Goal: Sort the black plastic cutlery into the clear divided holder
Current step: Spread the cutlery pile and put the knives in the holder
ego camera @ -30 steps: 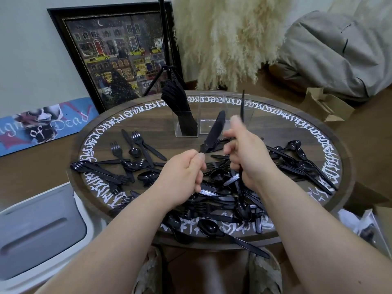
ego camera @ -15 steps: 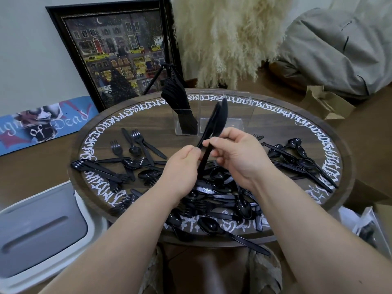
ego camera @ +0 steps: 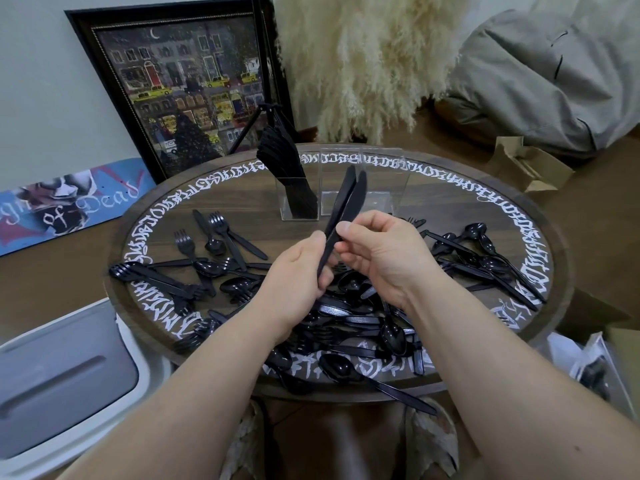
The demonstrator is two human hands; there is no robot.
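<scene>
Two knives (ego camera: 346,206) pinched between both hands (ego camera: 294,271) (ego camera: 384,258); square handles up, then drop in holder (ego camera: 360,188) at 12 o'clock.

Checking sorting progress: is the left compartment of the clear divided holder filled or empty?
Filled: the clear divided holder has a bunch of black plastic knives standing upright in its left compartment; the compartments beside it show only clear walls.

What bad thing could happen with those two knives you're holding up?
The left hand grips the two knives only by their handle ends, and the right hand just pinches them, so one might slip and drop back into the pile of cutlery below. Also, the left slot of the clear holder already looks packed with knives, so pushing two more in might be tight or nudge the holder.
</scene>
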